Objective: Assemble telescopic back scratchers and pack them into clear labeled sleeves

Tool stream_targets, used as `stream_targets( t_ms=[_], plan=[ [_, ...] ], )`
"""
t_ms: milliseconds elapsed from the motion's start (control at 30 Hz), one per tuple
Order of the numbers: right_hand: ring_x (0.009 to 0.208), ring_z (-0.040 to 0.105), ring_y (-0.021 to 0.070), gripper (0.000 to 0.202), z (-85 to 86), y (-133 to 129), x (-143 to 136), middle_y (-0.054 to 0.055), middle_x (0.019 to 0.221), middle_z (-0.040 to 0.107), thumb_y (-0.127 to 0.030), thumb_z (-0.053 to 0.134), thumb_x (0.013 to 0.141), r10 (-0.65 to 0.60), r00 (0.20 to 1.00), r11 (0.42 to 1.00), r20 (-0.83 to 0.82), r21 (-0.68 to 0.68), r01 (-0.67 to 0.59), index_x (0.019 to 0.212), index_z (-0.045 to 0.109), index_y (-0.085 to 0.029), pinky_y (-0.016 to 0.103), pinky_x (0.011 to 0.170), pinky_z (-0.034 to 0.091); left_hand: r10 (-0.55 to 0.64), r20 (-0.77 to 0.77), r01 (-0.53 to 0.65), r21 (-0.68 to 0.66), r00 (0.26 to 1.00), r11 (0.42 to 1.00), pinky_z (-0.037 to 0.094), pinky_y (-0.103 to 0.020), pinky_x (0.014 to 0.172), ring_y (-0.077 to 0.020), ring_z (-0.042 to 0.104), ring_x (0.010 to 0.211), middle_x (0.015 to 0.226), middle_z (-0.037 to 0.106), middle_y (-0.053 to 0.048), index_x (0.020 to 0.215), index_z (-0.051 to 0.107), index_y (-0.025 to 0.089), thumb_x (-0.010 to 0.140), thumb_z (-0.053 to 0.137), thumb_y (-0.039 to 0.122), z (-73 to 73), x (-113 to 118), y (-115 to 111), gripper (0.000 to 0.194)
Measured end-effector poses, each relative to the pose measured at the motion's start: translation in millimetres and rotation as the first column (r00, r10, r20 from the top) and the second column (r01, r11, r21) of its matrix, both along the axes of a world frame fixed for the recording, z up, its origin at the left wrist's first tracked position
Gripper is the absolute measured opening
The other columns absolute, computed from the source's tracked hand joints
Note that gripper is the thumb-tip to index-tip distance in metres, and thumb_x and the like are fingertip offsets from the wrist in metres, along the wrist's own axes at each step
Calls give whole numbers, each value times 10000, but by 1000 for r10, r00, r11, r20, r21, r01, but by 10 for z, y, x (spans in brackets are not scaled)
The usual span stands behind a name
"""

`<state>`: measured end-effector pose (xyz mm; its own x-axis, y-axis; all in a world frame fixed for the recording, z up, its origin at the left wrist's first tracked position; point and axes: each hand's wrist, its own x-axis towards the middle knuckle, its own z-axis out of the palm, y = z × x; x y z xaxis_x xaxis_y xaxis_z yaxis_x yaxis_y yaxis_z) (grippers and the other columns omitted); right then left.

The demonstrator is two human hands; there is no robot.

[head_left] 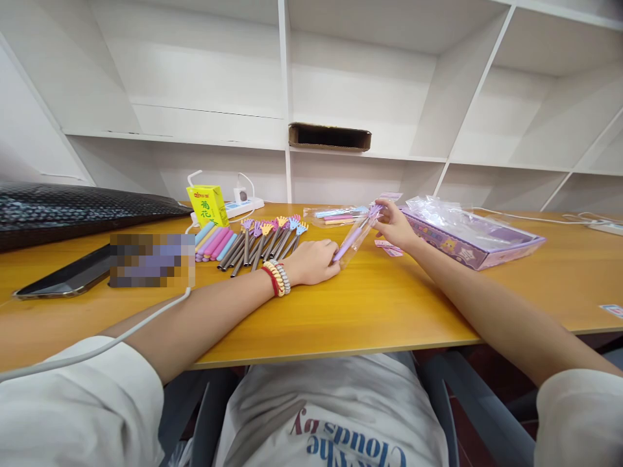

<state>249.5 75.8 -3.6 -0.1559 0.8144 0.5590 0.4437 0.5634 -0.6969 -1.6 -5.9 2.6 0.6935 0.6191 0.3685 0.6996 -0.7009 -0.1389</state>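
A purple back scratcher (pixel 351 242) in a clear plastic sleeve slants between my two hands. Its lower end is pinched by my left hand (pixel 314 261). My right hand (pixel 392 225) grips the upper end, where the purple head is partly covered by the fingers. Left of my left hand lies a pile of metal scratcher rods (pixel 265 243) with purple, yellow and blue claw-shaped heads. Beside them are several pastel handles (pixel 217 243) in blue, yellow, pink and purple. More scratchers in a clear bag (pixel 335 215) lie behind my hands. Small pink cards (pixel 388 248) sit under my right wrist.
A purple printed box (pixel 474 254) with crumpled clear wrappers (pixel 438 211) stands at the right. Toward the left are a yellow drink carton (pixel 208 205), a power strip (pixel 244 207), a dark tablet-like device (pixel 63 274) and a black bag (pixel 82 211). White shelving (pixel 285 97) rises behind the table.
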Motion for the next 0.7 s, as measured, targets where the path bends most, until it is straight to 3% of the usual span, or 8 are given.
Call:
stream_targets(
  t_ms=[167,400,700],
  plan=[
    [917,548,207,649,5,-43,-49,83,1156,512,-389,621,678,20,1000,999,-1,-25,-20,1258,367,-246,276,528,537,22,-34,-24,-50,999,998,397,-315,584,-192,563,659,800,606,-57,799,528,182,806,417,382,2,-2,14,229],
    [895,569,194,614,-15,-17,-11,83,1090,557,-290,615,674,-10,999,1000,42,16,9,1248,413,-208,347,723,528,40,-56,-45,-94,998,995,412,-315,625,-200,577,704,833,610,-64,828,536,177,804,400,371,24,3,2,238],
    [835,585,198,638,-22,17,20,87,1051,569,-300,638,647,-83,997,996,8,-12,83,1241,430,-194,353,682,546,37,-21,-39,-73,999,997,413,-322,648,-195,562,701,848,594,-78,875,536,164,843,345,372,18,-1,21,284]
  ],
)
